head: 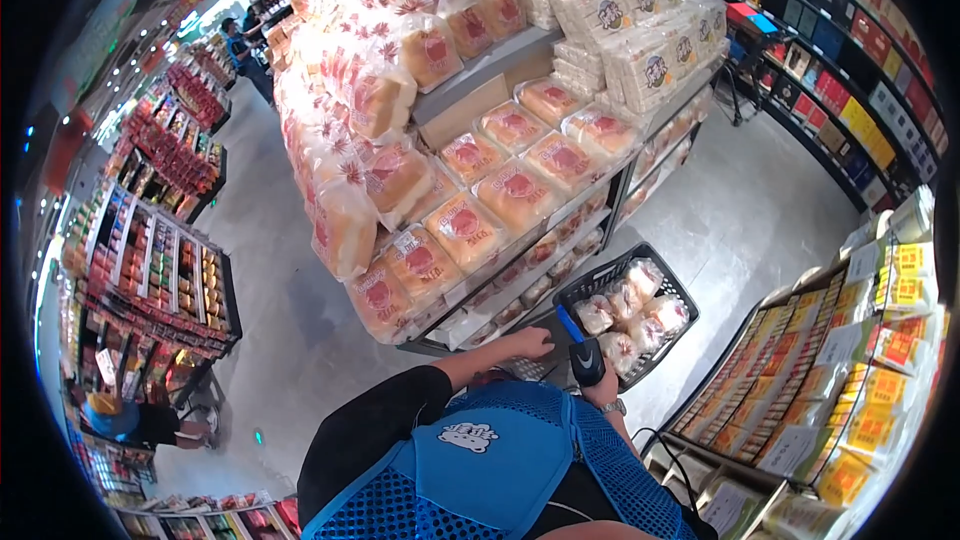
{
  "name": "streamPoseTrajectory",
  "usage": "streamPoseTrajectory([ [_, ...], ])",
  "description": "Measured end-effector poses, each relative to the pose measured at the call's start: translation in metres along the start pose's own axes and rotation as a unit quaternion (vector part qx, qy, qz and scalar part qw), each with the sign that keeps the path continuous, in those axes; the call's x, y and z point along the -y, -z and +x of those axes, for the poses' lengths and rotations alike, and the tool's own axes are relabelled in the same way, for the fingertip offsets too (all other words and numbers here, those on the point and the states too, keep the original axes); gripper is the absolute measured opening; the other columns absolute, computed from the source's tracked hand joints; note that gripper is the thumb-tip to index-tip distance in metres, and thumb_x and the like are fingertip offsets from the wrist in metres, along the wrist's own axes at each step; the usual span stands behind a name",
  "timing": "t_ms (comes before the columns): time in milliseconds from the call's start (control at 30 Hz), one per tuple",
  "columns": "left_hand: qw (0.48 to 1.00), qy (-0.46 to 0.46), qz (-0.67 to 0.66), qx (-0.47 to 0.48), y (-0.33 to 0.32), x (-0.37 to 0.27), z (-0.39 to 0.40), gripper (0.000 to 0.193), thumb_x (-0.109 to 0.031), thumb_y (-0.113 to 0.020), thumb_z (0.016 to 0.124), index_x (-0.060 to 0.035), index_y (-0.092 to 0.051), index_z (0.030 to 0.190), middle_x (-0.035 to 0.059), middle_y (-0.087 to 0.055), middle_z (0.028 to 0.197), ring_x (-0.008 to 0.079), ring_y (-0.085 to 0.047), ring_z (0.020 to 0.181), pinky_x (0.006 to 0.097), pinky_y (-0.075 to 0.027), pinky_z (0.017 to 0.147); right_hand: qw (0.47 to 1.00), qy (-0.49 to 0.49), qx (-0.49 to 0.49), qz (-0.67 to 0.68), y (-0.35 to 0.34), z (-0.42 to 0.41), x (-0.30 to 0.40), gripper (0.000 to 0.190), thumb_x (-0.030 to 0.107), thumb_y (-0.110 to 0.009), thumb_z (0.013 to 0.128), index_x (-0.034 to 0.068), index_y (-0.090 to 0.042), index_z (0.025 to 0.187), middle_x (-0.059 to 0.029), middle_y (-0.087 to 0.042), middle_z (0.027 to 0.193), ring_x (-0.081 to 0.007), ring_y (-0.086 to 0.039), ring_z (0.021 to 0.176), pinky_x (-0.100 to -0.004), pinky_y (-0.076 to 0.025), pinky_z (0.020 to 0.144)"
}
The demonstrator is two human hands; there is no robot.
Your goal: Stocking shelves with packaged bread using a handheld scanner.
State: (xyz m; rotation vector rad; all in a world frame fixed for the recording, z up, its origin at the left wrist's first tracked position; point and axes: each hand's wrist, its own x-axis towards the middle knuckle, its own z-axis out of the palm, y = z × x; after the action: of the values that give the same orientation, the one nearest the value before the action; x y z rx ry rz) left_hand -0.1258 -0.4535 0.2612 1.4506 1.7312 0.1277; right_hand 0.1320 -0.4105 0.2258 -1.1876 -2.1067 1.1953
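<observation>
My left hand [534, 343] is curled beside the lower front of the bread display; whether its fingers hold anything is unclear. My right hand [601, 390], with a watch at the wrist, grips a black handheld object [587, 362] that has a blue bar extending from its far end. Just beyond lies a dark plastic basket [686, 300] with several clear-wrapped breads [624, 300] in it. In front of me, packaged square loaves [457, 225] lie in rows on the display table, and bagged breads [375, 101] are piled along its left side.
Stacked white printed packs [645, 37] fill the display's right back. Low shelving with yellow packages [795, 367] stands close on my right. Bottle and box shelves [840, 90] line the far right. Across the left aisle floor [270, 315], one person [120, 416] is low beside shelving; another person [244, 60] stands farther off.
</observation>
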Motion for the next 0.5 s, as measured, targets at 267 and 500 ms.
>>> streamPoseTrajectory([
  [267,0.989,-0.009,-0.050,-0.142,0.088,-0.056,0.018,0.048,-0.040,-0.059,0.090,-0.0026,-0.059,0.120,0.0236,-0.065,0.113,0.0395,-0.062,0.106,0.0463,-0.049,0.092,1.000,0.012,0.002,-0.010,0.030,0.030,-0.019,0.065,0.013,-0.077,0.062,0.010,-0.060,0.125,-0.0193,-0.065,0.109,-0.0394,-0.063,0.101,-0.0440,-0.052,0.089],
  [500,0.970,-0.143,0.129,-0.150,0.062,-0.087,0.076,0.059,-0.048,-0.059,0.090,-0.0097,-0.053,0.134,0.0239,-0.046,0.141,0.0438,-0.046,0.127,0.0507,-0.045,0.100,1.000,-0.018,0.004,-0.017,0.063,0.062,-0.028,0.059,0.017,-0.078,0.066,0.009,-0.061,0.122,-0.0181,-0.066,0.108,-0.0380,-0.065,0.100,-0.0429,-0.052,0.087],
])
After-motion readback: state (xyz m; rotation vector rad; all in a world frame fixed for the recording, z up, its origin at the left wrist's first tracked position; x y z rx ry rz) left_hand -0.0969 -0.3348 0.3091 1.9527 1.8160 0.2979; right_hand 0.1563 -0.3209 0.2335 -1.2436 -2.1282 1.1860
